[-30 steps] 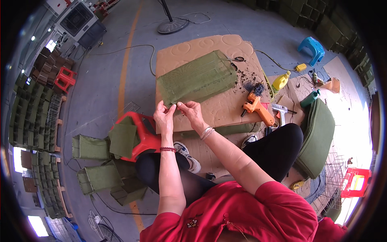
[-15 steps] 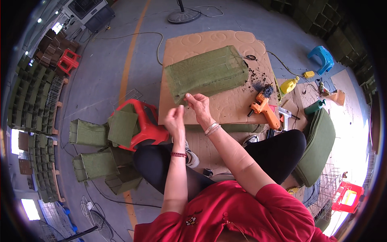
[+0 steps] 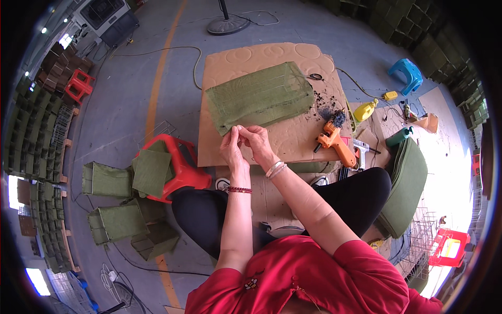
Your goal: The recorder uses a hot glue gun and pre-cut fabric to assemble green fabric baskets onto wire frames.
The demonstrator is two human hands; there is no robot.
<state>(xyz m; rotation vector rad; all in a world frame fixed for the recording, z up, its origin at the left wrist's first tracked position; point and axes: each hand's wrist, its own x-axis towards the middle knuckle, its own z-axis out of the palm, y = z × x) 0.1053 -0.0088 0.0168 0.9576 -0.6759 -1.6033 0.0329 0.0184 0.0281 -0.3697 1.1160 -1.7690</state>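
Note:
A green fabric-covered wire frame box (image 3: 261, 94) lies on its side on a cardboard-topped table (image 3: 298, 144). At its near left corner my left hand (image 3: 234, 150) and my right hand (image 3: 257, 143) meet, fingertips pinched close together. Whatever sits between the fingertips is too small to make out. To the right of the box rests an orange glue gun (image 3: 339, 144), its nozzle end covered in dark residue. Black crumbs (image 3: 325, 102) are scattered by the box's right end, near a small pair of black-handled scissors (image 3: 315, 77).
Left of me, a red stool (image 3: 183, 167) stands among several green boxes (image 3: 120, 217). On the right are stacked green sheets (image 3: 405, 193), a green bottle (image 3: 399, 136), a yellow bottle (image 3: 364, 111) and a blue stool (image 3: 407, 76). A cable (image 3: 193, 52) crosses the floor beyond the table.
My left hand has moved up to meet my right hand, so the fingertips of both now touch at the box's corner. The whole view has shifted slightly.

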